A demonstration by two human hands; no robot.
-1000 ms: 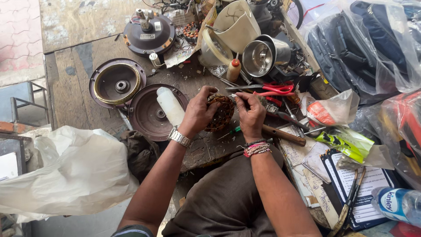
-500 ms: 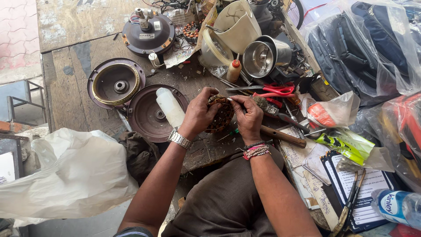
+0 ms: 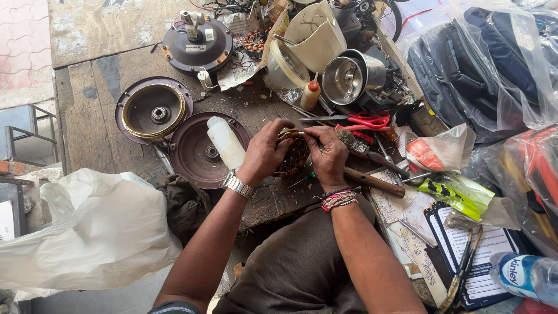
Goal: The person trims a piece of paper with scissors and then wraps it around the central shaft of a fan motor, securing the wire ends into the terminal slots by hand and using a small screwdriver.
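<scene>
Left hand and right hand both grasp a copper-wound stator (partly hidden) on the wooden counter, beside a brown motor cover and red scissors.

Red-handled scissors, steel cup, white plastic bag, two round motor covers
</scene>
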